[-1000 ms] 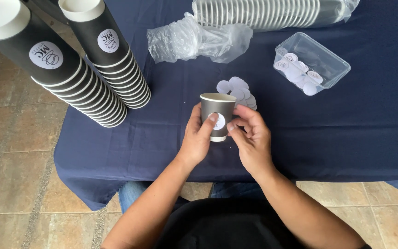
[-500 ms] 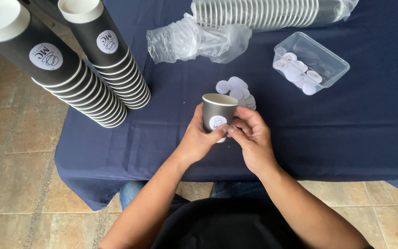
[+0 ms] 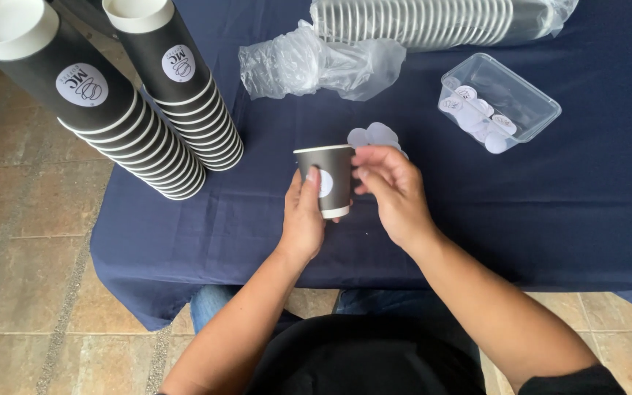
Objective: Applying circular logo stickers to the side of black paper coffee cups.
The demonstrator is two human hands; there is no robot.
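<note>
Round white label (image 3: 325,183) on the cup, right under my left thumb. Loose white round stickers (image 3: 374,136) just past my right fingertips. Clear tub (image 3: 532,110) of stickers well right of them. Round white labels (image 3: 82,85) on both stacks, far left. Clear sleeve (image 3: 309,64) beyond the fingers.

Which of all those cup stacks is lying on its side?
The plastic-wrapped stack at the table's far edge lies on its side. The two dark stacks at left stand tilted, and the left hand holds a single cup upright.
</note>
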